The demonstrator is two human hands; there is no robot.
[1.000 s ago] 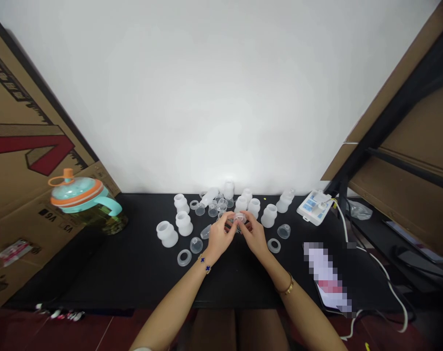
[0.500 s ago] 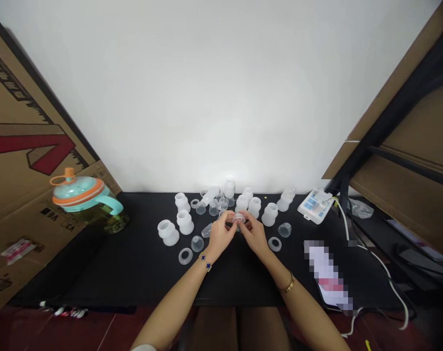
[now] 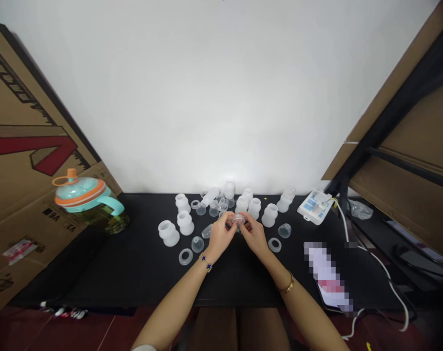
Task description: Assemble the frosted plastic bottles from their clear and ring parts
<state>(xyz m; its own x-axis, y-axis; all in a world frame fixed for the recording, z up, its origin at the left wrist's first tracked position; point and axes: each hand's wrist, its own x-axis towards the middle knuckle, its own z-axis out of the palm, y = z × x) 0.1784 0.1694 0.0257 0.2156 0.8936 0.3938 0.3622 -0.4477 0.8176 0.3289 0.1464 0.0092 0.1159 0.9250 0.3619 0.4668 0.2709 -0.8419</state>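
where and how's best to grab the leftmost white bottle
Probably around the waist of the leftmost bottle, coming from its left or front: it stands upright, narrows there between two bulges, and a second bottle stands close by, behind and to the right.

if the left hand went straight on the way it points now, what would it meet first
The clear piece held between the left hand and right hand; beyond it, probably the white bottle behind, though depth is unclear.
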